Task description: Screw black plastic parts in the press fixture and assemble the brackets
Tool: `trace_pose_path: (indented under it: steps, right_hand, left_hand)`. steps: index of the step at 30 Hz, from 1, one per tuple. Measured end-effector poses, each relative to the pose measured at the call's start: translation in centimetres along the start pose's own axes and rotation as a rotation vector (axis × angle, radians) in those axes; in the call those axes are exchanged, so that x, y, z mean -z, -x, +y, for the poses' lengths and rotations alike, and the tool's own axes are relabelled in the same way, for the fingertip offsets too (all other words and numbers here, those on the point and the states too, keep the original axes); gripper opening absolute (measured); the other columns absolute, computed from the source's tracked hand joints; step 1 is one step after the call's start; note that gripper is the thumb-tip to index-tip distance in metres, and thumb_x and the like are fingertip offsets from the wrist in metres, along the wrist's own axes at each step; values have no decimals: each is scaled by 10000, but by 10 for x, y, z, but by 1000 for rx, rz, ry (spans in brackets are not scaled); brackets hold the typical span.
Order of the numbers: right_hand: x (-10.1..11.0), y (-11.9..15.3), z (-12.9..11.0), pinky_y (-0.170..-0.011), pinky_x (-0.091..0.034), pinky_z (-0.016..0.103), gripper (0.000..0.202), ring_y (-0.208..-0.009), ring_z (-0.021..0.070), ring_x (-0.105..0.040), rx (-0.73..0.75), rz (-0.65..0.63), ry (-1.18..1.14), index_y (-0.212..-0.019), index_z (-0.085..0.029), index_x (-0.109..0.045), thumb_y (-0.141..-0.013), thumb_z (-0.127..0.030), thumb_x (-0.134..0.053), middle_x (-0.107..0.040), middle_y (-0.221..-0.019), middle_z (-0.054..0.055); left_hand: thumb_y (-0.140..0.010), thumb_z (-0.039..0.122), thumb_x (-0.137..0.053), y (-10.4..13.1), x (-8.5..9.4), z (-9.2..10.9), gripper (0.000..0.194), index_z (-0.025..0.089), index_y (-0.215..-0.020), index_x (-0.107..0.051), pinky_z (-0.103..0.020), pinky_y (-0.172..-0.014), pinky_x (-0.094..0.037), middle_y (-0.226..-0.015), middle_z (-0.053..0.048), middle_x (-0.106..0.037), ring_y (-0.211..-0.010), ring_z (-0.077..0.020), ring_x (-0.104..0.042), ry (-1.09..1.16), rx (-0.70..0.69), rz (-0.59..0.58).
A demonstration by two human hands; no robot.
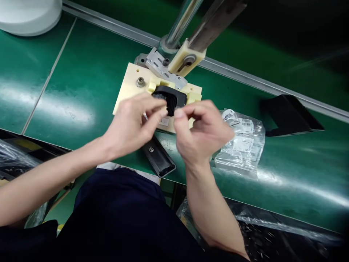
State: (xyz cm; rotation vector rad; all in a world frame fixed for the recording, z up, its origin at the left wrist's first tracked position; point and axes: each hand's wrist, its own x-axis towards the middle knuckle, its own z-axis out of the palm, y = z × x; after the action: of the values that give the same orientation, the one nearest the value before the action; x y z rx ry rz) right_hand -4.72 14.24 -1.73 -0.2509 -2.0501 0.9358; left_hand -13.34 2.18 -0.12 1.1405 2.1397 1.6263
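Note:
A black part (178, 95) with a ridged, curved middle sits in a cream fixture (127, 92) on the bench. Just over its near side, my left hand (135, 122) has thumb and forefinger pinched together. My right hand (200, 129) pinches in the same way, a short gap to the right. Whatever the fingertips hold, if anything, is too small and blurred to make out. Below my left hand, a long black tray-like piece (160, 159) with a small round fastener lies near the bench's front edge, its upper end hidden by that hand.
A metal post (183, 20) and a cream block (188, 60) on a bar rise behind the fixture. Right of my right hand lies a clear plastic bag (255, 145) with labels. Farther right stands a black angled piece (293, 116). A white rounded object (29, 16) occupies the far-left corner.

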Motion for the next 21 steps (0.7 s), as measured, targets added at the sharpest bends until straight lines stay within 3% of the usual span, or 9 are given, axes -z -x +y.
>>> trace_pose_path:
  steps: [4, 9, 13, 18, 21]
  right_hand:
    - [-18, -19, 18, -615, -441, 274, 209, -628, 97, -539, -8, 64, 169, -686, -179, -581, -883, -249, -580, -536, -675, -21]
    - [-34, -22, 28, -635, -447, 272, 308, -634, 93, -557, 7, 97, 251, -751, -184, -617, -942, -401, -511, -545, -695, -21]
    - [-40, -21, 23, -616, -440, 257, 242, -629, 93, -548, -47, 149, 269, -768, -184, -620, -940, -327, -528, -557, -701, -21]
    - [-48, -24, 10, -587, -442, 240, 120, -563, 79, -472, -202, 226, 194, -734, -160, -606, -841, -112, -632, -576, -665, -7]
    - [-52, -25, 10, -614, -450, 244, 110, -598, 91, -484, -306, 236, 164, -763, -156, -593, -865, -122, -612, -584, -697, 14]
  left_hand:
    - [-854, 230, -583, -27, 3, -24, 123, 162, -879, -683, -249, -673, -539, -826, -38, -674, -788, -151, -648, 4, -37, 131]
    - [-803, 87, -557, -54, -5, -30, 158, 175, -875, -666, -321, -810, -559, -882, -18, -678, -889, -181, -667, 81, -119, 99]
    - [-737, -43, -514, -62, -9, -25, 304, 160, -910, -659, -327, -836, -559, -900, -12, -679, -917, -180, -675, 189, -129, 40]
    - [-756, 22, -549, -63, -12, -28, 237, 165, -904, -667, -317, -770, -564, -889, 12, -665, -998, -216, -680, 194, -34, 52]
    - [-779, 57, -534, -64, -14, -33, 237, 170, -935, -673, -308, -743, -561, -897, 23, -661, -1010, -220, -682, 172, -62, 72]
